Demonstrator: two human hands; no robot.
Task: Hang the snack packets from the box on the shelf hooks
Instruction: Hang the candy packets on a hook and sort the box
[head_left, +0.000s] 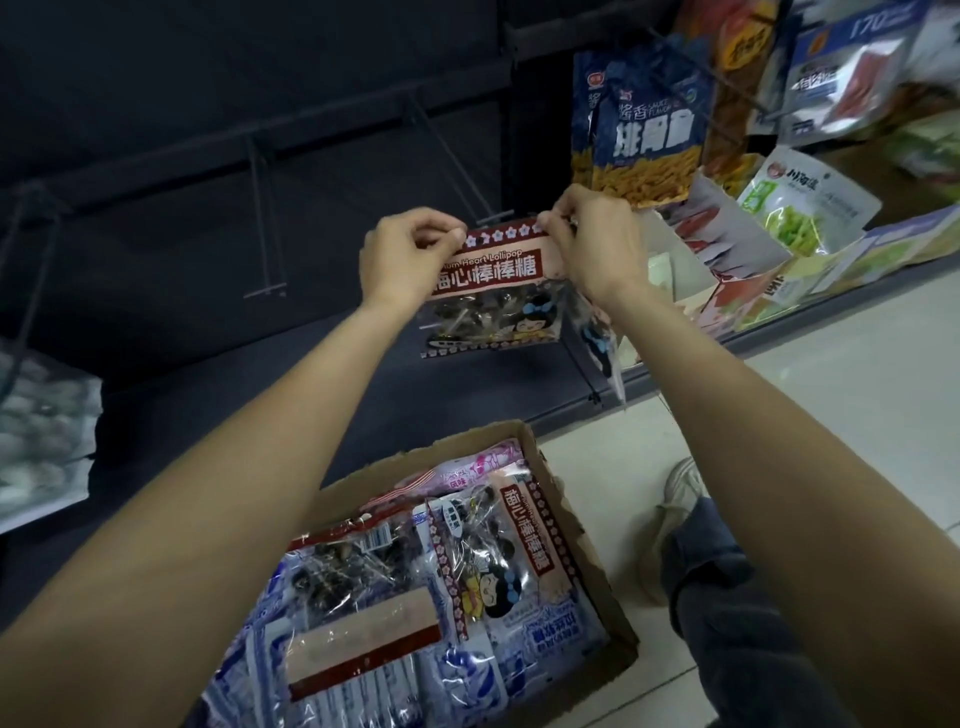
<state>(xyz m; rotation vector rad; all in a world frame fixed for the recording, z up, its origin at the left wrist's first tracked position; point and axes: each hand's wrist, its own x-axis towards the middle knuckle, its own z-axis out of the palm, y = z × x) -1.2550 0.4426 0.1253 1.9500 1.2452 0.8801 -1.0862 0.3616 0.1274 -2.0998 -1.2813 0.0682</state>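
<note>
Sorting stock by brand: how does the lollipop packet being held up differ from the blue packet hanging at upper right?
The lollipop packet is red-banded, clear-bodied and pinched at its top corners by both hands; the blue packet is opaque, shows yellow sticks and already hangs on the shelf. Both carry printed Chinese lettering.

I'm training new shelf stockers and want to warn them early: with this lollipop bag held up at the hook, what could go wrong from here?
1. The left hand and right hand only pinch the top corners of the red-and-clear lollipop packet, so it might slip.
2. The dark metal hook sits right at the header edge; missing the hole could tear it.
3. A drop would likely land in the open cardboard box below.
</note>
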